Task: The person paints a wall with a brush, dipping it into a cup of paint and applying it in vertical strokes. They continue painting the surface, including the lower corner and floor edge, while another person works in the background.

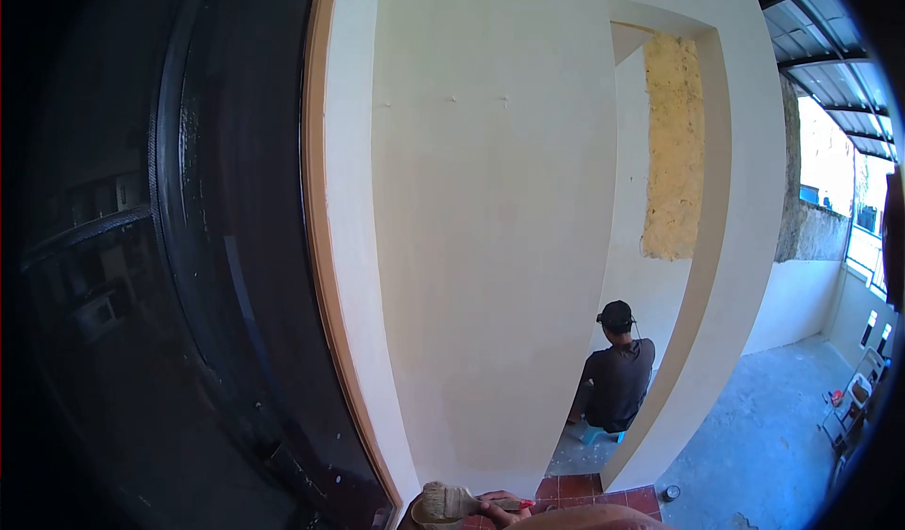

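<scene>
At the bottom edge, my right hand (497, 509) is closed around the handle of a paintbrush (449, 502). Its wide, pale-coated bristles point left, and a red handle end shows past my fingers. Below the bristles is the rim of a paint container (437, 524), mostly cut off by the frame. A brownish shape at the container's left side looks like part of my left hand (410, 518); its fingers cannot be made out. In front of me rises a cream wall (490, 247) with slightly darker, damp-looking patches low down.
A dark door (245, 247) with an orange-brown frame (325, 210) stands left. Through an opening, a person (617, 375) in dark clothes sits on a low blue stool (596, 434). A small round can (671, 492) is on the concrete floor (754, 426); a folding ladder (853, 398) stands far right.
</scene>
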Tool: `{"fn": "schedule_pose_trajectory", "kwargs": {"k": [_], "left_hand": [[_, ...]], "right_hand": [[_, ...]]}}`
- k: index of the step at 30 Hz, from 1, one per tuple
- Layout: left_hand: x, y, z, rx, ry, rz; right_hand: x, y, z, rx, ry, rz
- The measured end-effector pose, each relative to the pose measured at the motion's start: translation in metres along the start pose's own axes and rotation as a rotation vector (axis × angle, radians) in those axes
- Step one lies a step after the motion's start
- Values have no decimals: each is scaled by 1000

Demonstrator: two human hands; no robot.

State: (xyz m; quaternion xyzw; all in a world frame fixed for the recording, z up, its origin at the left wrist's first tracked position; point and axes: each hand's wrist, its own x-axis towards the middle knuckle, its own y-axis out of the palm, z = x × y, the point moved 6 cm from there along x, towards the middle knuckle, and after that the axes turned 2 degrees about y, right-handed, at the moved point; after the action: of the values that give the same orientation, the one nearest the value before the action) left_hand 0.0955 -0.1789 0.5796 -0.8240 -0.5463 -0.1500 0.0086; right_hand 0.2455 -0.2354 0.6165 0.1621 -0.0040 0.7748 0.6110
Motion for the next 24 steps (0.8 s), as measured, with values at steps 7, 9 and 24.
{"fn": "schedule_pose_trajectory", "kwargs": {"k": [7, 9, 24], "left_hand": [[-3, -1, -2, 2, -5, -4], [-2, -1, -1, 0, -3, -8], [-100, -22, 31, -45, -23, -141]], "right_hand": [[-5, 0, -18, 11, 30, 3], [-8, -6, -29, 50, 32, 0], [-6, -11, -92, 261, 349, -5]]}}
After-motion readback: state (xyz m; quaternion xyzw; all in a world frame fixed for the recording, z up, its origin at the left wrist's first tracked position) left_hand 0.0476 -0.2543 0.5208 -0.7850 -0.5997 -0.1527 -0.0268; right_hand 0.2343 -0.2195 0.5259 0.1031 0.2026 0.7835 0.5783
